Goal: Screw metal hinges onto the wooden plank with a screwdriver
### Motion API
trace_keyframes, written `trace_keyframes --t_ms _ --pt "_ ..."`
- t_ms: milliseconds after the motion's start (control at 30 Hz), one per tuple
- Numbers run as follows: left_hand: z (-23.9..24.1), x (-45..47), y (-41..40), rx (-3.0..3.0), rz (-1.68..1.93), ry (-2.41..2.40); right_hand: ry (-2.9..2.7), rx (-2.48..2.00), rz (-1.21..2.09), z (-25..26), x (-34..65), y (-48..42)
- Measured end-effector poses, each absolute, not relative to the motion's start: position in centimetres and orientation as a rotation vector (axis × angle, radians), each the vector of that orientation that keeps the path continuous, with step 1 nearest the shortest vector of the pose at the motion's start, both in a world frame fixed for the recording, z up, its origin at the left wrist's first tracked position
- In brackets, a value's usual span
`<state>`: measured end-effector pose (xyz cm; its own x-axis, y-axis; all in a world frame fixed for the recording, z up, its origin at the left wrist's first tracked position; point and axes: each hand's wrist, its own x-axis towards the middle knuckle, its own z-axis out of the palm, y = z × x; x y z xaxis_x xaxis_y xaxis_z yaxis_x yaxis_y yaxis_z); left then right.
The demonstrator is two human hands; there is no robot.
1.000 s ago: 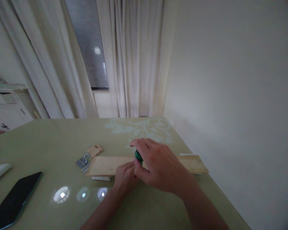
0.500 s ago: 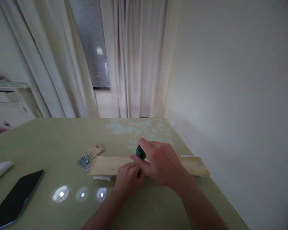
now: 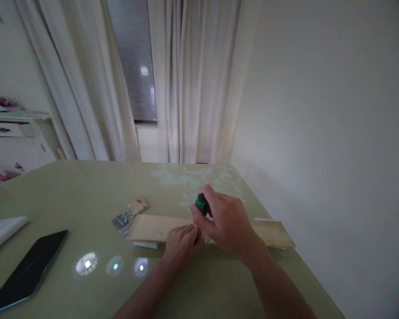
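Note:
A screwdriver (image 3: 202, 204) with a green and black handle is gripped from above by my right hand (image 3: 228, 223). Its handle leans a little, and the tip is hidden behind my fingers. My left hand (image 3: 183, 243) rests on a long light wooden board (image 3: 149, 227), fingers pinched just below the screwdriver; what is between them is hidden. Right of those fingertips, a small piece with a dark hole (image 3: 207, 240) shows at the board's front edge. The board lies flat across white supports (image 3: 146, 245), its middle covered by my hands.
Left of the board lie metal plates with screws (image 3: 122, 220) and a small wooden piece (image 3: 137, 206). Farther left are a dark tablet or phone (image 3: 28, 270) and a white object (image 3: 5, 232). A wall (image 3: 335, 177) borders the green table (image 3: 96, 190) on the right.
The view has swung slightly left. My right hand and the screwdriver have risen a little from my left hand, and the handle's tilt has changed. My left hand stays pinched at the board.

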<state>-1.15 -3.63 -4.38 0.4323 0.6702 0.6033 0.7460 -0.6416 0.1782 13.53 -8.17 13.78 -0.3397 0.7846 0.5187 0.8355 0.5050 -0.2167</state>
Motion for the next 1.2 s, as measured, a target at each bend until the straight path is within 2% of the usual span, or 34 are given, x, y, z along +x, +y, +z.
trace_keyframes --t_ms 167,533,700,833,1033,1200 --pt "-3.8 -1.2 -3.8 -2.536 -1.048 -1.179 -2.074 -1.384 -0.25 14.2 14.6 -8.2" --pt "-3.3 -1.5 -4.1 -2.597 -1.103 -1.273 -2.201 -1.64 -0.251 14.3 15.4 -7.3" --pt "-1.1 -3.1 -3.1 -2.548 -1.208 -1.702 -2.29 -1.639 -0.199 13.9 15.0 -7.1" --pt "1.0 -7.9 -0.1 -2.299 -1.219 -2.051 -2.318 -1.595 -0.153 13.9 14.9 -7.2" --pt "0.8 -18.0 3.0 -1.786 -0.888 -2.516 -2.302 -1.608 -0.158 13.9 15.2 -7.2" --pt "-0.5 -21.4 2.7 -1.743 -0.606 -2.761 -2.295 -1.633 -0.149 13.6 15.2 -7.1"
